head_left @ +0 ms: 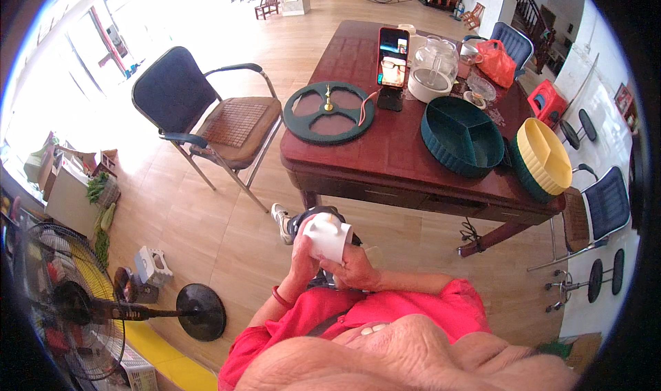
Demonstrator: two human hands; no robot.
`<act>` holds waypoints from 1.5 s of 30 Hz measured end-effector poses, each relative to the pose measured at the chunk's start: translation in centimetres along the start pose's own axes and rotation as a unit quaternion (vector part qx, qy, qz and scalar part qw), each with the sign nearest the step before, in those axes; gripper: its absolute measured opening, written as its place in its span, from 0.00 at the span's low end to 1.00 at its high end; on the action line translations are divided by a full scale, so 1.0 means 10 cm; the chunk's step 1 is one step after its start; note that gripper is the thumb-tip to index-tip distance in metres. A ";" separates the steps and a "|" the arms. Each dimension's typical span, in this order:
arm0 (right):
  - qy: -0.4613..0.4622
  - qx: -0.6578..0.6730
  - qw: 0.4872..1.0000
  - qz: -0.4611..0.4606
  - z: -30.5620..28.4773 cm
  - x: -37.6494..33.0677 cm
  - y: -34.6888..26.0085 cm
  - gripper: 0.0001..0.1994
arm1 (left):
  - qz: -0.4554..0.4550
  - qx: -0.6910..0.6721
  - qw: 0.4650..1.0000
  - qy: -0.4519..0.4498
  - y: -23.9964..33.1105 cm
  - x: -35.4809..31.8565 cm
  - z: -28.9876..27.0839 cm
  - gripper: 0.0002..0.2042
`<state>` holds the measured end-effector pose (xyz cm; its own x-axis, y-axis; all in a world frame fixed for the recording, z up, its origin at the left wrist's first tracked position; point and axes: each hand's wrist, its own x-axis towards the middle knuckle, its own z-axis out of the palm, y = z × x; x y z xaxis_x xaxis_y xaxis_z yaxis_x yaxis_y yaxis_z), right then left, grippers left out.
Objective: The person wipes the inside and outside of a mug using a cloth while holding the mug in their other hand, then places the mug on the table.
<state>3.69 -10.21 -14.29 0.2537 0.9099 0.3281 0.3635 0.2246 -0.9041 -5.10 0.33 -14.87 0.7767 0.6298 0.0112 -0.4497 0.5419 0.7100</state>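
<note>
i have the white piece (328, 235) gripped by the fingers of the left hand (300, 259) at its left and the right hand (357, 268) below, long axis unclear.

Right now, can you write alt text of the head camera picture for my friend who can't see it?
Two bare hands hold a white object in front of red clothing. Beyond, a dark red table carries a green wheel-shaped frame, a phone, a glass jar and divided trays; a chair stands to its left.
</note>
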 end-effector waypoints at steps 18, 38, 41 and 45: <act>0.048 0.141 0.985 0.084 0.13 0.08 -0.25 0.21 | 0.100 0.098 0.990 -0.020 0.15 -0.02 -0.02 0.37; -0.016 -0.096 0.990 -0.102 0.00 0.18 -0.11 0.25 | -0.022 0.199 0.980 0.015 0.11 -0.08 -0.20 0.27; -0.071 -0.083 0.987 0.115 -0.02 0.12 0.15 0.25 | -0.041 0.213 0.976 0.015 0.06 -0.05 -0.20 0.22; -0.031 0.186 0.961 0.203 -0.18 0.02 0.04 0.17 | -0.021 0.121 0.991 -0.051 0.05 -0.08 -0.06 0.30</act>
<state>5.53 -10.56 -14.03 0.2490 0.9653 -0.0781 -0.1024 -0.0539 -0.9933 -6.21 0.43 -15.01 0.8389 0.5428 0.0403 -0.3067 0.4103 0.8588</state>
